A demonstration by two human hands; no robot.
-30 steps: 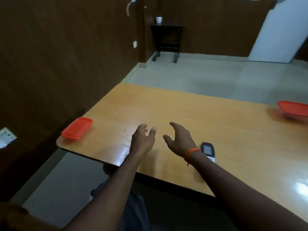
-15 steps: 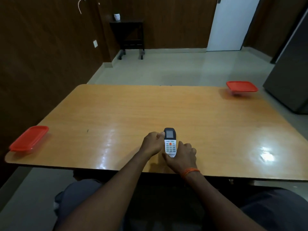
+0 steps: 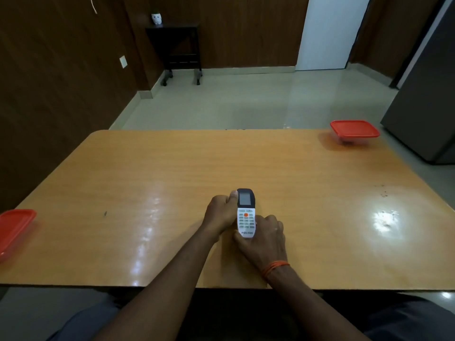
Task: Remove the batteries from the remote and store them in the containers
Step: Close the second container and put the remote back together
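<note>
Orange-brown laminate, glossy with patches of glare, covers the tabletop [image 3: 172, 180], which stands on a pale tiled floor [image 3: 246, 102] in a room with dark wood-panelled walls. A white door [image 3: 330, 33] is at the back, a small black side table [image 3: 177, 45] with a white pot [image 3: 156, 18] on it stands by the far wall, and a tall grey cabinet [image 3: 428, 107] fills the right edge. Two red-lidded containers sit well apart: the far container [image 3: 354, 130] at the tabletop's far right corner, the near container [image 3: 13, 227] at its left edge, partly cut off. The remote [image 3: 245, 215] is face up at the near middle, screen end pointing away; whether it rests on the surface cannot be told. The left hand [image 3: 220, 212] curls round its upper left side, thumb beside the screen. The right hand [image 3: 264, 238] grips the lower end, fingers curled against its right side; an orange thread [image 3: 274, 267] circles that wrist.
</note>
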